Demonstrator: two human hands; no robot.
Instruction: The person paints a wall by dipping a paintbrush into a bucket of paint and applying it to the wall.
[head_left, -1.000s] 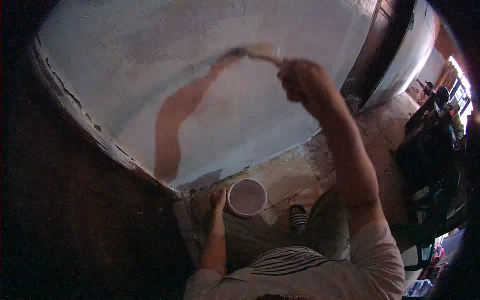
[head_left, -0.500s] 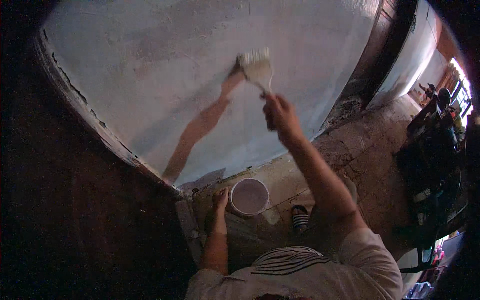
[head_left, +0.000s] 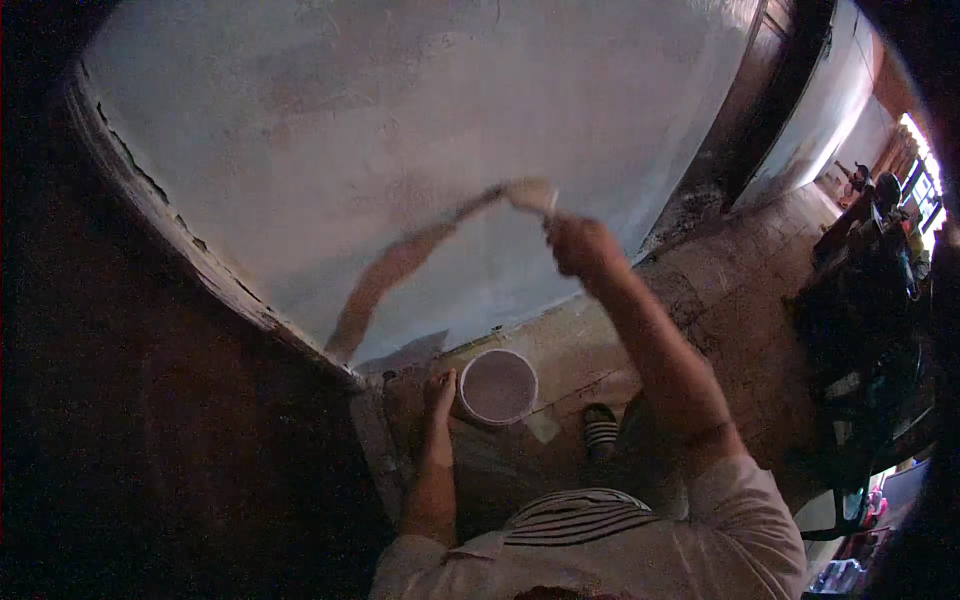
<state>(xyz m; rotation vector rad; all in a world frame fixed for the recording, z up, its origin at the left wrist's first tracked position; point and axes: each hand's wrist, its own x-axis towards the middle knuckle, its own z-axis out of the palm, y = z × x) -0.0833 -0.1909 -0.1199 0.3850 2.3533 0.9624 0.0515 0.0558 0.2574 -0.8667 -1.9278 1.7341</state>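
My right hand (head_left: 586, 248) is closed round the handle of a wide, pale paintbrush (head_left: 530, 194). Its bristles are against the whitish wall (head_left: 480, 120), or very near it, and slightly blurred by motion. Lower down, my left hand (head_left: 440, 393) is closed at the side of a round white bucket (head_left: 500, 386); the exact hold of its fingers is partly hidden. Greyish-white liquid shows inside the bucket's rim. The shadow of my right arm and the brush falls across the wall to the left.
A worn, rough edge (head_left: 190, 235) bounds the wall on the left, with darkness beyond. Brownish floor (head_left: 740, 290) runs along the wall's foot to the right, past a dark doorway (head_left: 775, 110). Dark clutter (head_left: 870, 290) stands at the far right. My striped sandal (head_left: 600, 430) is beside the bucket.
The brush has swept downward and slightly right along the wall in my right hand, and its shadow has moved with it. My left hand and the bucket have barely shifted.
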